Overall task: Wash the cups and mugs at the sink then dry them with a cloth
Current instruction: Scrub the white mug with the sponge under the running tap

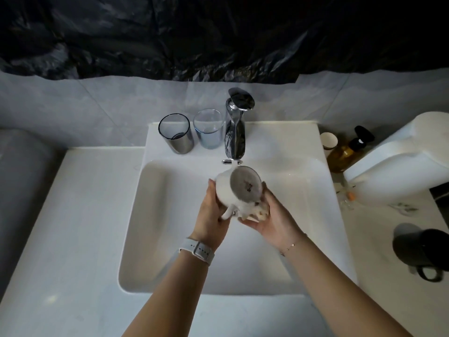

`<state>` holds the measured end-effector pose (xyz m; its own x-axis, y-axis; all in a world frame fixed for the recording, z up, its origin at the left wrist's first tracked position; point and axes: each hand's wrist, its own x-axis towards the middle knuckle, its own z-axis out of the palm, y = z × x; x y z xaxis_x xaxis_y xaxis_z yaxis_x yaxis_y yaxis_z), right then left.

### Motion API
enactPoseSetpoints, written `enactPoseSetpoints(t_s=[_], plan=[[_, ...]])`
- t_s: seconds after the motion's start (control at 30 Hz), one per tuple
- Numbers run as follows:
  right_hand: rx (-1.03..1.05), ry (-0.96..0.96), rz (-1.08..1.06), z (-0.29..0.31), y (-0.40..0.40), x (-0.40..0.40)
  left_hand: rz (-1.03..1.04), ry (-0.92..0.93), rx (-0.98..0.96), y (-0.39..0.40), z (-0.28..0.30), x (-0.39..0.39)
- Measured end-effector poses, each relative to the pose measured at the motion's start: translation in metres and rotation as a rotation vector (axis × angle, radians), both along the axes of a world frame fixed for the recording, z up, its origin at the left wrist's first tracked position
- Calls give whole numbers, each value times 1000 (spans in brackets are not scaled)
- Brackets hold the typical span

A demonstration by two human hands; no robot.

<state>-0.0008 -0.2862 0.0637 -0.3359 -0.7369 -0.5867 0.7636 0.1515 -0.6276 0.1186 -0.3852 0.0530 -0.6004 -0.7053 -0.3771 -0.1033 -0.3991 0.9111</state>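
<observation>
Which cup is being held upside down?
The white mug over the sink, held by both hands with its bottom facing up. The grey glass, the blue glass and the black mug stand untouched.

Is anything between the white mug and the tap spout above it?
Nothing visible. The white mug, held bottom-up by the left hand and right hand, sits just below the tap.
</observation>
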Motion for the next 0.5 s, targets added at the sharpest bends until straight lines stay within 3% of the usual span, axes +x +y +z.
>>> enactPoseSetpoints(t_s=[0.1,0.2,0.3,0.5], plan=[[-118,-156,45,5,-7,-5,33,55,-16,-4,17,-14],[-134,-172,14,-1,-10,-12,-175,50,-52,-14,18,-12],[-142,-149,-4,-10,-8,-17,-348,26,-100,-25,10,0],[-243,63,44,-21,-5,-24,-398,126,127,-40,24,1]])
